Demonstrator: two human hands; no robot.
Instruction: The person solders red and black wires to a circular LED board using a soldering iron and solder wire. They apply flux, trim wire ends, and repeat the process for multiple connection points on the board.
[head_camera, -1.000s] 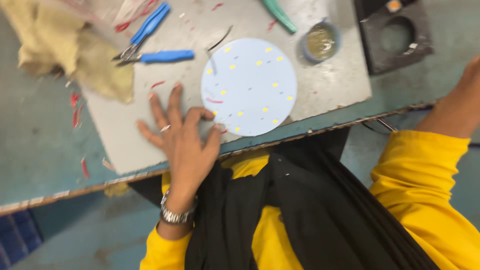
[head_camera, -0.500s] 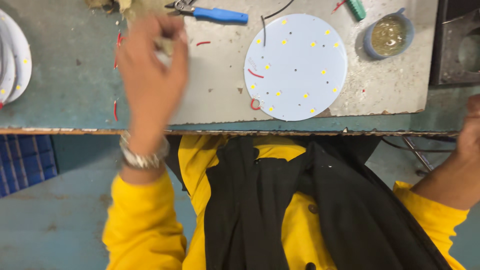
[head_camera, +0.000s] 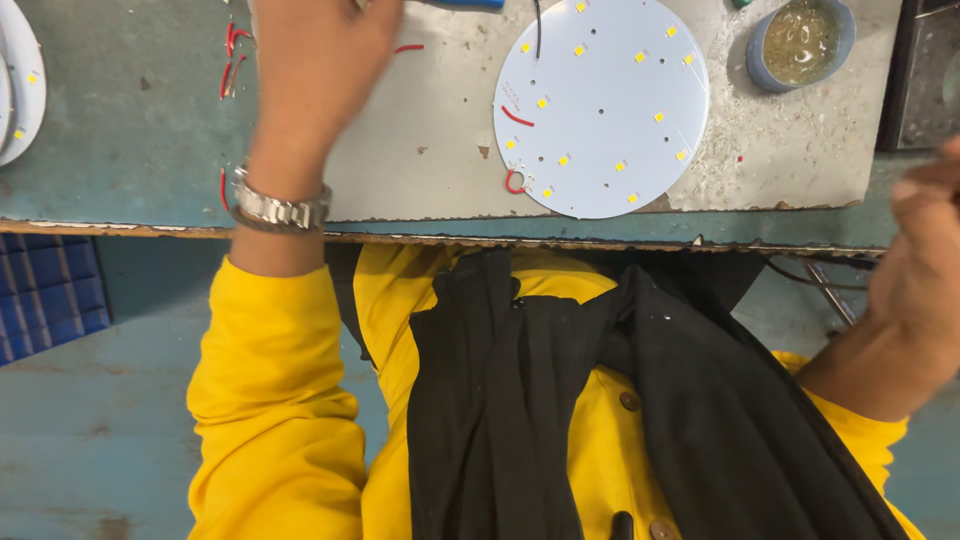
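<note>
The left hand (head_camera: 315, 70) reaches forward over the grey mat (head_camera: 420, 150) on the surface (head_camera: 120, 130), back up and fingers cut off by the top edge, so whether it is gripping anything cannot be told. A metal watch (head_camera: 280, 208) sits on its wrist. Just beyond it lies a blue-handled tool (head_camera: 465, 4), mostly out of view. The round white board (head_camera: 600, 105), dotted with small yellow chips, lies flat on the mat to the right of that hand, well apart from it, with short red wires (head_camera: 515, 182) at its edge. The right hand (head_camera: 925, 250) hovers at the right border, off the surface, blurred, fingers loosely curled and holding nothing visible. A small pot (head_camera: 800, 42) stands beyond the board.
</note>
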